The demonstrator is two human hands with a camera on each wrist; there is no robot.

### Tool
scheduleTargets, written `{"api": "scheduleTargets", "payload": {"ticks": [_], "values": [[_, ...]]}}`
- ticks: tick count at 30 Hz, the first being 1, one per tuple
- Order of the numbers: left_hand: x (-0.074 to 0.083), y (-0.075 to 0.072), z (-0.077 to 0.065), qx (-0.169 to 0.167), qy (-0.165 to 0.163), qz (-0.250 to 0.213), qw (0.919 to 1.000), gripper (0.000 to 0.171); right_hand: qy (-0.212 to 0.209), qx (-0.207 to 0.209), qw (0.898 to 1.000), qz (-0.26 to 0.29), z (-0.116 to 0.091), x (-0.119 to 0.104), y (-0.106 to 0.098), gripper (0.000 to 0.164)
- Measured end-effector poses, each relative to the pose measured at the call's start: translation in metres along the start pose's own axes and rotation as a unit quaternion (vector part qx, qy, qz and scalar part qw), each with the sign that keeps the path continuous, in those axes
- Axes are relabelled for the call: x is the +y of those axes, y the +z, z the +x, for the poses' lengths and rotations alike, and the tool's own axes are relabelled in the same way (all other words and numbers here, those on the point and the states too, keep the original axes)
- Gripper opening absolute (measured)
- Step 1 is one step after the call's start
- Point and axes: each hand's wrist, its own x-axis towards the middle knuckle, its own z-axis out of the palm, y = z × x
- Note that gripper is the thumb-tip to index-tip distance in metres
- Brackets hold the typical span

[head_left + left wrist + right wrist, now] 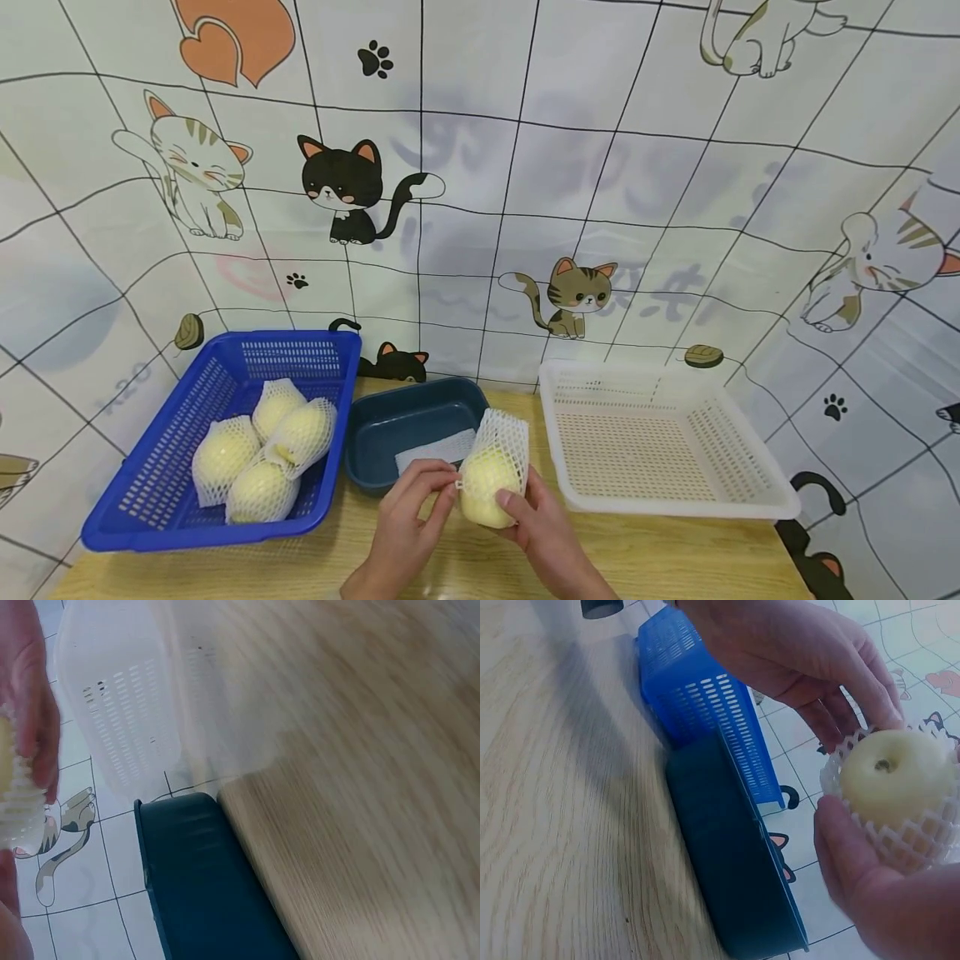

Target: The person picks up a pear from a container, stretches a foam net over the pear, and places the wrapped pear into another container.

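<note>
A round pale yellow fruit (483, 493), partly inside a white foam net (506, 432), is held up over the front of the table. My right hand (546, 533) grips it from the right, thumb across its front. At the net's left edge, my left hand (405, 518) pinches the mesh between thumb and fingertips. The right wrist view shows the fruit's bare end with its stem hollow (885, 765), the net spread around it. Behind the hands stands a dark teal tub (375, 425) with a flattened white foam net (431, 448) in it.
At the left, a blue basket (213, 535) holds several similar fruits in foam nets. A white perforated basket (675, 504) stands at the right on the wooden table (645, 562). Behind everything rises a sheet with printed cats (480, 200).
</note>
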Motion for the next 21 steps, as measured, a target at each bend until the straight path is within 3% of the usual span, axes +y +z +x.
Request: {"api": "scheduleTargets", "payload": {"ticks": [3,6,9,14,17,21], "values": [[0.001,0.000,-0.001,0.005,0.006,0.017,0.9998,0.004,0.006,0.024,1.000,0.006,0.002,0.000,-0.001,0.067],[0.003,-0.002,-0.005,-0.013,0.016,0.010,0.9997,0.009,0.005,0.044,0.999,0.017,0.004,-0.002,-0.002,0.066],[0.004,-0.006,-0.009,-0.051,0.041,-0.028,0.9975,0.009,-0.001,0.049,0.999,0.022,0.004,-0.003,-0.003,0.064],[0.002,-0.013,-0.011,-0.124,0.078,-0.074,0.9865,0.008,-0.005,0.048,0.999,0.022,0.003,-0.004,-0.004,0.063],[0.002,-0.014,-0.010,-0.165,0.053,-0.067,0.9826,0.013,0.000,0.044,0.999,0.007,0.003,-0.004,-0.004,0.064],[0.005,-0.016,-0.010,-0.205,-0.032,-0.078,0.9751,0.026,0.010,0.042,0.999,-0.024,0.003,-0.004,-0.005,0.068]]}}
